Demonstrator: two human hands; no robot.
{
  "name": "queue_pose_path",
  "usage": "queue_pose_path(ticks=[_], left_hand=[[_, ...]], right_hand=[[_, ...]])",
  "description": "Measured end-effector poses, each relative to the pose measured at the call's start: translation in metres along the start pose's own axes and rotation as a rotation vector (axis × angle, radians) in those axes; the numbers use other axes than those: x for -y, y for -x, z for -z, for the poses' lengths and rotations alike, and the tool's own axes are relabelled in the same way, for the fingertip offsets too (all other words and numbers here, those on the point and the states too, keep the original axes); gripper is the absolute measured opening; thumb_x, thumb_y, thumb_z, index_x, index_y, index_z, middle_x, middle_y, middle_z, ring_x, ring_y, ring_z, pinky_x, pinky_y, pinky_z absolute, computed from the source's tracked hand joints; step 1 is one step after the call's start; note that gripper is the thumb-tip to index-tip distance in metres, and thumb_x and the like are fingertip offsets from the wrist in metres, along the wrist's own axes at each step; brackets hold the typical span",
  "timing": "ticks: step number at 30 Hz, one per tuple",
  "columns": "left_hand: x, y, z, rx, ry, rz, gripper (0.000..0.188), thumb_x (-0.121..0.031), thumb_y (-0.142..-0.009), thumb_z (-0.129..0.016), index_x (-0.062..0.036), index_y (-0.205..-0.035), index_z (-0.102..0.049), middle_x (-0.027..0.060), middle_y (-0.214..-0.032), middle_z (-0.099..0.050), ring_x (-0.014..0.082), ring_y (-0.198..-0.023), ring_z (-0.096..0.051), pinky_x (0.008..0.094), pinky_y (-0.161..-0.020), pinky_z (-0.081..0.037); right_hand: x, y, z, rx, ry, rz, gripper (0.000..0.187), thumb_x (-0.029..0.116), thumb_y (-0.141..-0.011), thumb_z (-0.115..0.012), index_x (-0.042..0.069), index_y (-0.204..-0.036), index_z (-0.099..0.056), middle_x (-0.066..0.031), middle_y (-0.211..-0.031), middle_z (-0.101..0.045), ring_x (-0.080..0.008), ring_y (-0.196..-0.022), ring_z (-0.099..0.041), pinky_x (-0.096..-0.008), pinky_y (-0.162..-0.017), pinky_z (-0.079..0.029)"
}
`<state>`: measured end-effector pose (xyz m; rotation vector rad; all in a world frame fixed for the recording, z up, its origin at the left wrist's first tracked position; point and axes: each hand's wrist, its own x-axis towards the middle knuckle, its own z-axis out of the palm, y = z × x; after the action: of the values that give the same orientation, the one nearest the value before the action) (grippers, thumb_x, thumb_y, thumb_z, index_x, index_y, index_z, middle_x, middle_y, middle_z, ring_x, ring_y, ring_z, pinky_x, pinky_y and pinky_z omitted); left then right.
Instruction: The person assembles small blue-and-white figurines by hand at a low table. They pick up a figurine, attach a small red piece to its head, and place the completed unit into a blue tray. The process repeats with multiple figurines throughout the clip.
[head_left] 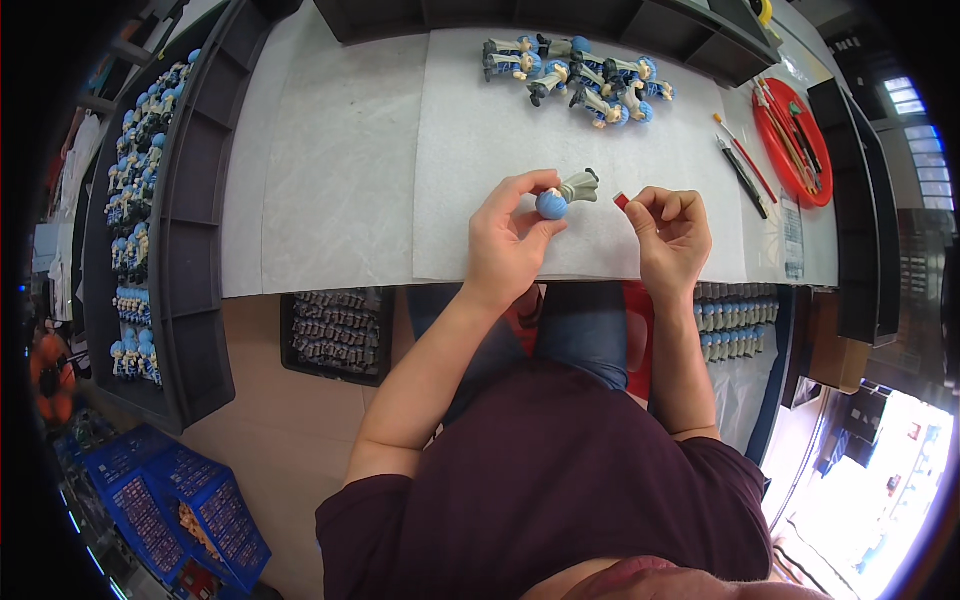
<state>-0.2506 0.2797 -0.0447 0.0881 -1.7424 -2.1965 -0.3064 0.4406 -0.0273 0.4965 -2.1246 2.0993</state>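
Note:
A small figurine (pixel 577 188) with blue hair and a pale grey-green robe is held by its head between the thumb and fingers of my left hand (pixel 507 232). It lies tilted, its dark feet pointing up and to the right. Just right of it, my right hand (pixel 672 235) is closed, pinching a small red piece (pixel 621 201) with a pale tip between thumb and forefinger. The red piece and the figurine are apart. Both hands are over the white sheet (pixel 450 150) on the table. Farther back on this sheet lies a group of similar figurines (pixel 590 85).
Right of the sheet lie a red-handled brush (pixel 745 157), a black pen-like tool (pixel 742 178) and a red oval tray (pixel 768 125) of tools. Dark trays stand at the back (pixel 520 14) and left (pixel 193 200), the left one beside rows of figurines. Blue crates (pixel 175 500) stand at lower left.

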Motion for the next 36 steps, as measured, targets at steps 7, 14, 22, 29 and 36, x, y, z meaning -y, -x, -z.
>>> queue_pose_path(ticks=[7, 14, 22, 29, 36], left_hand=[[0.003, 0.000, 0.000, 0.024, -0.053, -0.092, 0.032, 0.012, -0.074, -0.062, -0.0020, -0.102, -0.057, 0.0084, -0.114, -0.051, 0.0168, -0.104, -0.053, 0.0305, -0.088, -0.050], [0.013, -0.002, 0.004, 0.030, -0.101, -0.172, 0.034, 0.013, -0.073, -0.063, -0.0013, -0.103, -0.054, 0.0093, -0.120, -0.044, 0.0179, -0.110, -0.048, 0.0306, -0.091, -0.047], [0.005, -0.003, 0.005, 0.067, 0.011, -0.059, 0.059, 0.019, -0.069, -0.058, 0.0001, -0.122, -0.039, 0.0088, -0.123, -0.041, 0.0157, -0.104, -0.049, 0.0288, -0.088, -0.047], [0.003, -0.002, 0.002, 0.086, 0.049, -0.083, 0.059, 0.021, -0.066, -0.056, -0.0012, -0.119, -0.042, 0.0083, -0.124, -0.038, 0.0155, -0.100, -0.049, 0.0299, -0.089, -0.046], [0.004, -0.002, 0.001, 0.074, -0.093, -0.120, 0.060, 0.018, -0.071, -0.057, 0.0005, -0.126, -0.041, 0.0137, -0.130, -0.041, 0.0208, -0.115, -0.047, 0.0316, -0.090, -0.046]], right_hand=[[-0.004, 0.003, -0.002, 0.021, 0.002, 0.007, 0.029, -0.010, -0.077, -0.062, 0.005, -0.078, -0.037, -0.0075, -0.078, -0.056, -0.0110, -0.075, -0.052, -0.0241, -0.075, -0.043], [0.005, -0.001, -0.012, 0.004, 0.105, 0.127, 0.025, -0.009, -0.077, -0.063, 0.003, -0.078, -0.041, -0.0086, -0.079, -0.059, -0.0106, -0.074, -0.054, -0.0234, -0.072, -0.044], [-0.017, -0.059, 0.064, -0.202, 0.950, 0.264, 0.017, 0.001, -0.073, -0.068, 0.001, -0.081, -0.053, -0.0079, -0.075, -0.058, -0.0177, -0.069, -0.056, -0.0275, -0.062, -0.045], [-0.008, -0.017, 0.019, 0.165, 0.210, -0.042, 0.030, 0.008, -0.075, -0.071, 0.002, -0.101, -0.057, -0.0070, -0.096, -0.060, -0.0150, -0.088, -0.057, -0.0281, -0.072, -0.047], [-0.012, 0.011, -0.012, 0.202, -0.139, -0.157, 0.036, -0.007, -0.071, -0.069, -0.001, -0.103, -0.054, -0.0077, -0.105, -0.058, -0.0132, -0.095, -0.057, -0.0253, -0.080, -0.048]])
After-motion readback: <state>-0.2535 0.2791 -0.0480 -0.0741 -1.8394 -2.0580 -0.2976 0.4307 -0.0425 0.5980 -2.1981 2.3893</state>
